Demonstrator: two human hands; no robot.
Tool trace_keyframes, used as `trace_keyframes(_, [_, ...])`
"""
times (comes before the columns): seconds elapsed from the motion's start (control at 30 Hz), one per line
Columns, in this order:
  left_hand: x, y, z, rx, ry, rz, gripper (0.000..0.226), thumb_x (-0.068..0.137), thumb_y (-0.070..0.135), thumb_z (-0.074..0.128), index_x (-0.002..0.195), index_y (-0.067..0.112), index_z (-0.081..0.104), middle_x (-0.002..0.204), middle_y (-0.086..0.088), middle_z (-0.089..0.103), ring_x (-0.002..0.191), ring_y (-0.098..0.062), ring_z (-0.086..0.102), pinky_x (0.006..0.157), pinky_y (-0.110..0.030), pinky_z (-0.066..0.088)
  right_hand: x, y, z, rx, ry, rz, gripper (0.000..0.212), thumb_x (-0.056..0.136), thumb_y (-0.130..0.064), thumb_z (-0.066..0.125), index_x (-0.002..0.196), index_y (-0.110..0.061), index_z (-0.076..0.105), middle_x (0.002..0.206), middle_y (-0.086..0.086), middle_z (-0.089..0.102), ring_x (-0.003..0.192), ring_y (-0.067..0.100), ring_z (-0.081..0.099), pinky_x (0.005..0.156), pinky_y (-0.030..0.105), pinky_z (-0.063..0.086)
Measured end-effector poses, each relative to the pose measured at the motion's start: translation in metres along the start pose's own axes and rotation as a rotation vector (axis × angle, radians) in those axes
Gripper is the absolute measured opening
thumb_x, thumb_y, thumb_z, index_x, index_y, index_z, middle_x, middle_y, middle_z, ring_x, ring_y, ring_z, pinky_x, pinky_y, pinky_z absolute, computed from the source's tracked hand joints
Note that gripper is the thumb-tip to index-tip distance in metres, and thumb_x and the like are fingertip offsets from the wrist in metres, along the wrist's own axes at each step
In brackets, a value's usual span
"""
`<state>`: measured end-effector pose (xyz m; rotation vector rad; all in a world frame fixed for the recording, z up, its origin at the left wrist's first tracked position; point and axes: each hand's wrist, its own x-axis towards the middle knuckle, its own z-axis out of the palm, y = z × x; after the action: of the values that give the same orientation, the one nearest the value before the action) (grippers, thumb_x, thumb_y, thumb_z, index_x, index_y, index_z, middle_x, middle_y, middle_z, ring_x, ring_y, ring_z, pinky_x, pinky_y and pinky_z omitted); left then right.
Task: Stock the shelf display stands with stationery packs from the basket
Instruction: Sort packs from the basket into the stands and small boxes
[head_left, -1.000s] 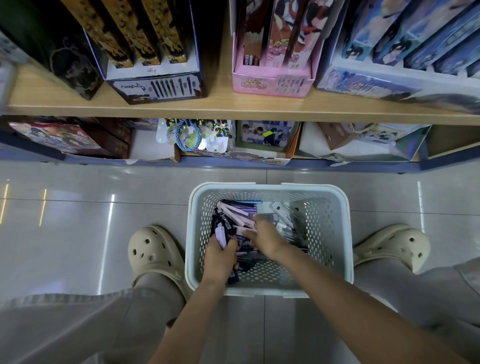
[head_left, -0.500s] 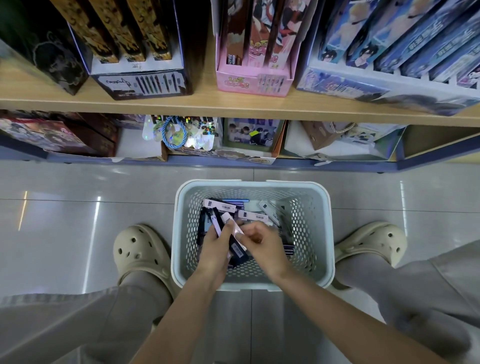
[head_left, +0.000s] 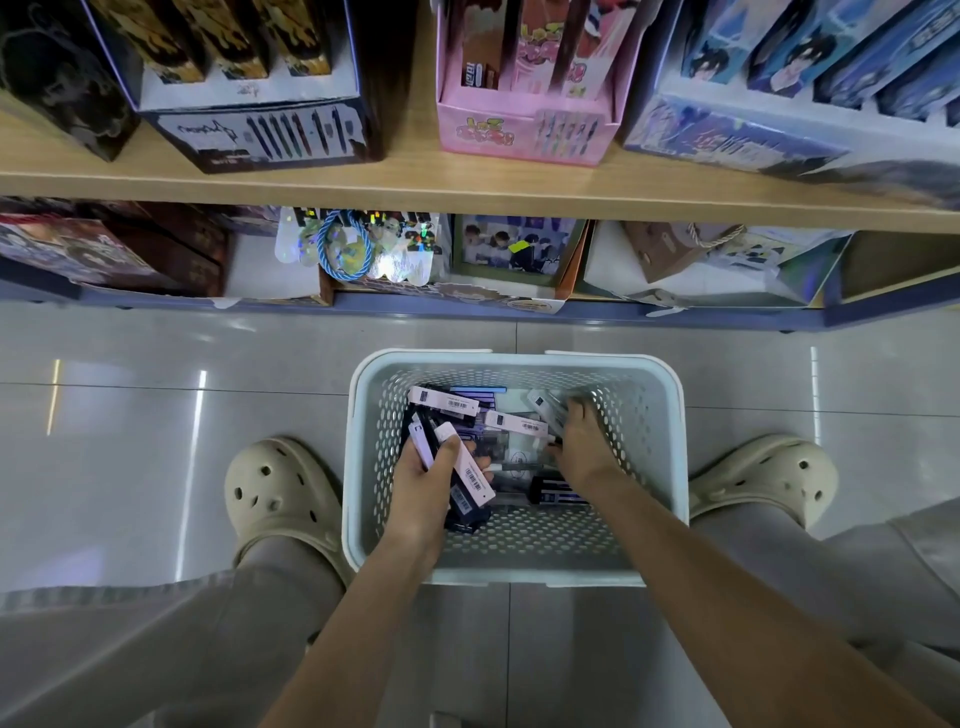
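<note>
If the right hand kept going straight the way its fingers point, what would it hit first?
Most likely the grey pack lying at the right hand's blurred fingertips, which may be touching it. Beyond that comes the basket's far wall. Depth is unclear.

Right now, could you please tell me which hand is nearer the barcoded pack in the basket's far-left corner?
Left. The left hand sits just nearside of the barcoded pack; the right hand is well to its right.
</note>
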<state>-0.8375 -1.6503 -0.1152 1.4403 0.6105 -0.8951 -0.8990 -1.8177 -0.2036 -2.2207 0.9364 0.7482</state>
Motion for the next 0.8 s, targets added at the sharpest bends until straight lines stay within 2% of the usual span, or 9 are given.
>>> trace_keyframes(0.07, [0.002, -0.003, 0.001, 0.021, 0.006, -0.007, 0.017, 0.099, 0.017, 0.047, 0.114, 0.010, 0.053, 0.101, -0.015, 0.067, 0.080, -0.022, 0.071, 0.058, -0.026, 0.056, 0.003, -0.003, 0.000, -0.228, 0.022, -0.035, 0.043, 0.098, -0.015, 0.047, 0.137, -0.002, 0.035, 0.138, 0.017, 0.037, 0.127, 0.027, 0.035, 0.110, 0.025, 0.024])
trace_keyframes(0.13, [0.003, -0.005, 0.002, 0.036, 0.009, -0.016, 0.015, 0.099, 0.017, 0.048, 0.112, 0.011, 0.053, 0.100, -0.013, 0.067, 0.080, -0.022, 0.071, 0.060, -0.027, 0.057, 0.011, -0.002, 0.001, -0.099, 0.008, -0.014, 0.043, 0.099, -0.010, 0.045, 0.137, 0.003, 0.032, 0.138, 0.019, 0.035, 0.125, 0.026, 0.036, 0.102, 0.008, 0.026])
trace_keyframes(0.27, [0.003, -0.009, 0.004, 0.029, 0.002, -0.028, 0.007, 0.099, 0.017, 0.048, 0.102, 0.015, 0.055, 0.098, -0.010, 0.067, 0.084, -0.025, 0.071, 0.069, -0.034, 0.059, 0.017, -0.002, -0.005, -0.164, -0.020, -0.020, 0.037, 0.098, -0.001, 0.040, 0.134, 0.005, 0.035, 0.137, 0.021, 0.035, 0.111, 0.026, 0.044, 0.082, 0.012, 0.027])
trace_keyframes(0.37, [0.003, -0.009, 0.004, 0.029, 0.015, -0.045, 0.009, 0.099, 0.017, 0.048, 0.104, 0.012, 0.055, 0.101, -0.015, 0.068, 0.087, -0.028, 0.070, 0.071, -0.035, 0.059, 0.016, -0.003, -0.004, -0.189, -0.008, 0.033, 0.049, 0.091, 0.000, 0.055, 0.135, 0.004, 0.035, 0.137, 0.019, 0.034, 0.121, 0.026, 0.041, 0.104, 0.024, 0.026])
trace_keyframes(0.47, [0.004, -0.008, 0.004, 0.024, 0.018, -0.052, 0.008, 0.099, 0.016, 0.048, 0.101, 0.014, 0.055, 0.097, -0.013, 0.068, 0.084, -0.029, 0.070, 0.070, -0.035, 0.058, 0.015, -0.002, -0.003, -0.053, 0.044, 0.032, 0.036, 0.092, -0.001, 0.052, 0.127, 0.004, 0.043, 0.128, 0.018, 0.042, 0.114, 0.030, 0.045, 0.102, 0.033, 0.038])
trace_keyframes(0.57, [0.004, -0.007, 0.005, 0.026, 0.025, -0.046, 0.008, 0.099, 0.017, 0.048, 0.097, 0.013, 0.054, 0.087, -0.010, 0.064, 0.071, -0.023, 0.067, 0.062, -0.031, 0.058, 0.008, -0.005, -0.008, 0.080, 0.059, 0.005, 0.024, 0.094, 0.000, 0.048, 0.118, 0.003, 0.049, 0.112, 0.017, 0.055, 0.097, 0.028, 0.057, 0.083, 0.024, 0.044])
trace_keyframes(0.67, [0.002, -0.006, 0.006, 0.038, 0.024, -0.039, 0.012, 0.098, 0.018, 0.050, 0.098, 0.007, 0.054, 0.080, -0.008, 0.059, 0.061, -0.017, 0.061, 0.059, -0.027, 0.057, -0.006, -0.012, -0.013, 0.292, 0.061, -0.048, 0.007, 0.097, -0.010, 0.049, 0.090, -0.008, 0.050, 0.089, 0.011, 0.062, 0.082, 0.027, 0.062, 0.074, 0.036, 0.053])
trace_keyframes(0.73, [-0.001, -0.005, 0.007, 0.049, 0.011, -0.035, 0.014, 0.098, 0.019, 0.051, 0.100, 0.005, 0.054, 0.077, -0.007, 0.056, 0.060, -0.015, 0.057, 0.055, -0.024, 0.055, -0.018, -0.019, -0.019, 0.437, 0.025, -0.096, 0.017, 0.097, -0.012, 0.049, 0.081, -0.015, 0.046, 0.086, 0.005, 0.063, 0.083, 0.022, 0.062, 0.077, 0.037, 0.053])
trace_keyframes(0.8, [-0.006, -0.002, 0.008, 0.061, -0.008, -0.020, 0.013, 0.096, 0.020, 0.054, 0.098, 0.007, 0.056, 0.077, -0.006, 0.057, 0.059, -0.014, 0.057, 0.054, -0.023, 0.053, -0.034, -0.028, -0.030, 0.510, -0.014, -0.151, 0.012, 0.098, -0.016, 0.047, 0.089, -0.011, 0.052, 0.093, 0.004, 0.066, 0.091, 0.017, 0.064, 0.085, 0.035, 0.051])
